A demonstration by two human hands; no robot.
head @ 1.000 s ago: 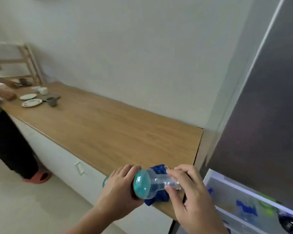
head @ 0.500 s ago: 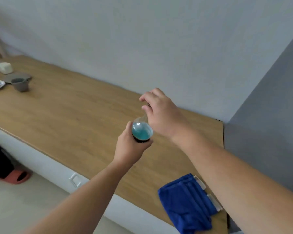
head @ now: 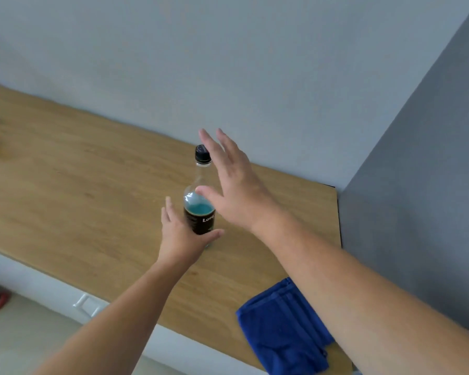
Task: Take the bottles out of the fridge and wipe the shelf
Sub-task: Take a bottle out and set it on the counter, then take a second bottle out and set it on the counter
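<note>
a: where's the bottle (head: 200, 196)?

b: middle of the frame, standing upright on the wooden counter (head: 79, 185), long axis straight up, black cap (head: 202, 153) at the top. it's a clear bottle with a dark label low down, and blue-green liquid inside that reaches about to the shoulder; the neck looks empty.

a: and the hands?

b: the left hand (head: 180, 236) is at the base, just below and left of the bottle in the frame. its fingers are spread and the thumb curves across the foot of the label, touching or very nearly so. i can't tell whether there is any grip there. the right hand (head: 232, 190) is wide open, palm toward the bottle's right side, fingers fanned up past the cap, and it looks clear of the glass. the two hands are apart, one low, one higher.

a: so which one is closer?

b: the left, i'd say. my guess is the bottle has just been set down and both hands are letting go of it. it stands on its own, so pulling straight back should not tip it.

a: anything else nearby?

b: a folded blue cloth (head: 282, 326) lies at the counter's near edge, lower right of the frame, under the right forearm and well apart from the bottle. the grey side of the fridge (head: 423, 185) fills the right edge. its shelves are out of view, so how many bottles remain i can't say.
</note>
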